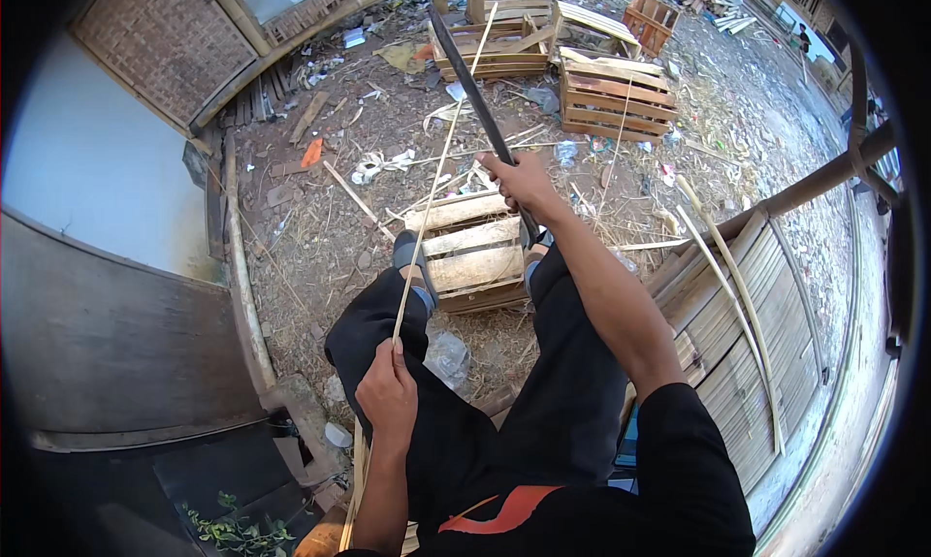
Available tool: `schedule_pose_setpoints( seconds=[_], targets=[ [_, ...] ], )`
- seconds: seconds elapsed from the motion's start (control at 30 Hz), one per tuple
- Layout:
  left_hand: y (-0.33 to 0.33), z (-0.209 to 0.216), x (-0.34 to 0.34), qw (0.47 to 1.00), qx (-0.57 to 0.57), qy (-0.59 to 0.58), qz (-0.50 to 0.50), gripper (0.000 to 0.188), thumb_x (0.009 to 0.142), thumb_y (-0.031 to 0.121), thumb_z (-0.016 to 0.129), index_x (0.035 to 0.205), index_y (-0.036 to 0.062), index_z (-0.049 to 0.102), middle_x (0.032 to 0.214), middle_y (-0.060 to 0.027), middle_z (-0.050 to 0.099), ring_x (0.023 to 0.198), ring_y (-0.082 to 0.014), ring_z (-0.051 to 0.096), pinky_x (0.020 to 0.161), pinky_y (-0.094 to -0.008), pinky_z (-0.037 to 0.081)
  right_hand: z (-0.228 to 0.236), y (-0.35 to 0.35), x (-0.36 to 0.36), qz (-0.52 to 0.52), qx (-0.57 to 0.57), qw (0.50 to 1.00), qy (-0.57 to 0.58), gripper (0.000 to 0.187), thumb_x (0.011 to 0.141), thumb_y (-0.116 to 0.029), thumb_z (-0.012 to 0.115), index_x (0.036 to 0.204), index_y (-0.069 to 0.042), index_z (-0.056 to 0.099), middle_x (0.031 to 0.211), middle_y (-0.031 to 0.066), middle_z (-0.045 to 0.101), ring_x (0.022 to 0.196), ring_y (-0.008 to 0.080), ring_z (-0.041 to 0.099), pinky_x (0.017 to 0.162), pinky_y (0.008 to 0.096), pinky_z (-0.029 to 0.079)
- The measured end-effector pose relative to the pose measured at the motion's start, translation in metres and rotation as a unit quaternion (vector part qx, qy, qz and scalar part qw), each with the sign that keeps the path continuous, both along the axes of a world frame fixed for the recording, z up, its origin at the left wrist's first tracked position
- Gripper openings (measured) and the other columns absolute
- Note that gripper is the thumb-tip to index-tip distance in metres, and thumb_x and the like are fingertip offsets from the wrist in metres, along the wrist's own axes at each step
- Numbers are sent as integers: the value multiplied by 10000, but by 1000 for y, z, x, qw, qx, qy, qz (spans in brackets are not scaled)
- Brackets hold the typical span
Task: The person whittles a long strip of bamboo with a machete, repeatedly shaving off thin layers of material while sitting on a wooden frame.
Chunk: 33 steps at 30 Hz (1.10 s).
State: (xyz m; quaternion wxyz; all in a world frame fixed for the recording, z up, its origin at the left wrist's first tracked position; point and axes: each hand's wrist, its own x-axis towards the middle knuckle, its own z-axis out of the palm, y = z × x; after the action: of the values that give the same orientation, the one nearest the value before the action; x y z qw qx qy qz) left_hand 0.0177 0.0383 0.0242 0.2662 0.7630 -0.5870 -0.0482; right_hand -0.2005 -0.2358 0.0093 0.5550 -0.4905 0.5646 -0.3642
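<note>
My left hand [387, 392], above my left thigh, is closed round a long thin bamboo strip [427, 208]. The strip slants up and away past the crate between my feet. Held out in front, my right hand [525, 186] grips a long dark machete [475, 92], its blade pointing up and away. Blade and strip cross near the far end; whether they touch I cannot tell. A low wooden slatted crate [475, 269] stands between my shoes, under my right hand.
Several slatted crates, one of them a brown crate [618, 96], lie farther off on littered ground. At right is a bamboo slat platform [722, 334] with long curved poles on it. A pale wall [107, 169] and a dark panel [136, 353] border the left side. A clear plastic bag [447, 359] lies between my legs.
</note>
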Motion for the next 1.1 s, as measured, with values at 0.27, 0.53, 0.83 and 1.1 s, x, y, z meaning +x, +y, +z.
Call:
schedule_pose_setpoints(
  seconds=[0.27, 0.53, 0.83, 1.1],
  targets=[
    [14, -1, -15, 993, -17, 82, -78, 201, 986, 163, 549, 1029, -10, 643, 732, -185, 631, 611, -338, 615, 553, -401, 452, 19, 21, 18, -107, -69, 971, -200, 286, 814, -250, 759, 806, -70, 537, 569, -19, 497, 445, 85, 475, 420, 270, 389],
    [34, 0, -5, 981, 39, 180, -55, 238, 1002, 169, 528, 1050, -39, 633, 662, -101, 540, 547, -152, 465, 508, -317, 356, 16, 31, 36, -148, -126, 965, -177, 284, 817, -157, 741, 911, -36, 502, 595, -12, 486, 448, 74, 465, 403, 251, 369],
    [24, 7, -7, 892, 154, 416, -84, 293, 1033, 235, 483, 1140, -14, 593, 672, 17, 477, 562, -41, 397, 506, -220, 310, 25, 47, 26, -101, -17, 965, -242, 265, 831, -170, 742, 825, -54, 504, 595, -18, 482, 437, 70, 451, 401, 246, 362],
    [-83, 28, -26, 819, 199, 510, -172, 256, 1044, 259, 466, 1063, 16, 546, 702, 41, 441, 583, -36, 393, 514, -224, 339, 36, 51, 26, -58, -72, 980, -178, 311, 839, -248, 760, 745, -64, 529, 578, -33, 481, 432, 50, 448, 384, 233, 349]
  ],
)
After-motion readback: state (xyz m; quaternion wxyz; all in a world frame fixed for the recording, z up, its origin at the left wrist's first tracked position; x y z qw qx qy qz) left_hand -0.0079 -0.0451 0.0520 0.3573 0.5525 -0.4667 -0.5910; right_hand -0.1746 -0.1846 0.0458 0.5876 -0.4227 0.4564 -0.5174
